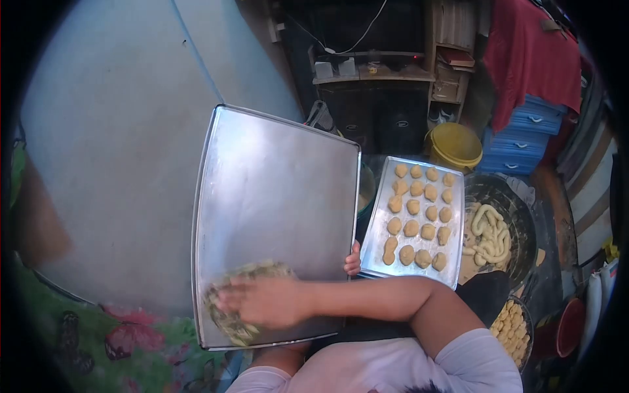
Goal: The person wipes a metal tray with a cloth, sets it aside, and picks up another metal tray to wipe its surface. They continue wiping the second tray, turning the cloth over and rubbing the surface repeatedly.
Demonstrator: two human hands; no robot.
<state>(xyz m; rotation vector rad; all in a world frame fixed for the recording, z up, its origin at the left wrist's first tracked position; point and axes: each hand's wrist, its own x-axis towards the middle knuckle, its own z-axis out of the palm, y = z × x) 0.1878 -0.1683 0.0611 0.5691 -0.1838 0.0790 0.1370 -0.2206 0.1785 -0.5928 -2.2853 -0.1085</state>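
While the right hand lies palm down over a patterned cloth, pressing it against the lower part of a large metal tray, the left hand curls its fingers over that tray's right-hand edge. Only those fingertips show; the left forearm passes behind the sheet, so the thumb cannot be seen, but the grip looks closed on the metal. Whether the right fingers pinch the cloth or merely spread upon it, I cannot tell, for they are blurred.

The tray's long axis runs roughly from 12 to 6 o'clock, and most of its surface lies toward 12 and 1 o'clock from the right hand, which is nearer the bottom edge. From that hand, the left fingers sit at about 2 o'clock.

Beyond the left hand, also toward 2 o'clock, a second tray bears rows of dough pieces. Toward 3 o'clock, well apart, a dark basin holds dough ropes.
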